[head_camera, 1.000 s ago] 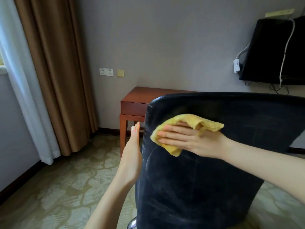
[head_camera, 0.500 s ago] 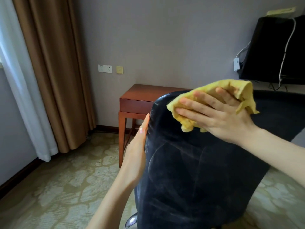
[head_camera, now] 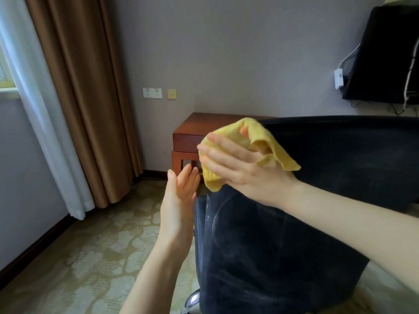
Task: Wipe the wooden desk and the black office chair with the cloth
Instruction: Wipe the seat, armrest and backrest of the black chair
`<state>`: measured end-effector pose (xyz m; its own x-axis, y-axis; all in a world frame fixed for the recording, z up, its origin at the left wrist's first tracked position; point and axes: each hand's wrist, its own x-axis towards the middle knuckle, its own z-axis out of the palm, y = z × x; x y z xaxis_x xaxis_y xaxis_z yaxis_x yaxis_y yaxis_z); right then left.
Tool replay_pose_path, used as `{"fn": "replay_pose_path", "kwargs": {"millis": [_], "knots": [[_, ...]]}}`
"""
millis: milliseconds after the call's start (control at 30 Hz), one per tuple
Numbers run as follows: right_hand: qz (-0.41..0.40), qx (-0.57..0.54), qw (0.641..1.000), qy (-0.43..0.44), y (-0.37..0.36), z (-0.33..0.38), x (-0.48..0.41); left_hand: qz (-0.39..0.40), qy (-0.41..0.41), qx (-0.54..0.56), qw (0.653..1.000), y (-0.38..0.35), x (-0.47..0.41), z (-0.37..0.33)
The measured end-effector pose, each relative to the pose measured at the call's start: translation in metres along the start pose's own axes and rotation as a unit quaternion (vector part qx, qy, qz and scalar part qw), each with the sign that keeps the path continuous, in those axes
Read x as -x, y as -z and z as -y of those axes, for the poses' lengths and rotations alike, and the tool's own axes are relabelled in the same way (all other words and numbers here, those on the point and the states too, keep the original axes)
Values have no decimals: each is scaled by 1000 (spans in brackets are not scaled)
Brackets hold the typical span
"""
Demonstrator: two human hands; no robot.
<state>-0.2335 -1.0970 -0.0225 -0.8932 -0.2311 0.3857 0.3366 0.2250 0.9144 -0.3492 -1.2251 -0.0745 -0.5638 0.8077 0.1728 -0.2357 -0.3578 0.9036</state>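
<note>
Yellow cloth [head_camera: 247,143] sat bunched under your right hand [head_camera: 240,168], fingers spread flat over it at the chair's [head_camera: 294,234] upper left corner; it had swung back left from the top edge, so the backrest top looked covered and the left edge seemed next. Your left hand [head_camera: 179,200] had come off the chair's side, open, fingers straight, holding nothing, just beside that edge. Beyond, the wooden bench [head_camera: 204,128] stood against the far wall, with open carpet [head_camera: 79,257] to the left.
</note>
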Motion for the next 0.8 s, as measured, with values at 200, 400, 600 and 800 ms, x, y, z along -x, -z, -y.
{"fn": "replay_pose_path", "kwargs": {"millis": [200, 400, 600, 800], "knots": [[40, -231, 972, 26, -17, 21, 19, -64, -38, -45, 996, -13, 15, 1], [27, -286, 955, 67, -24, 38, 67, -41, -28, -71, 996, -33, 25, -5], [4, -208, 978, 25, -28, -1, 126, -28, -25, -130, 991, -45, 36, 7], [27, -77, 993, -89, -23, -49, 163, 36, -79, -224, 971, -48, 31, 16]]}}
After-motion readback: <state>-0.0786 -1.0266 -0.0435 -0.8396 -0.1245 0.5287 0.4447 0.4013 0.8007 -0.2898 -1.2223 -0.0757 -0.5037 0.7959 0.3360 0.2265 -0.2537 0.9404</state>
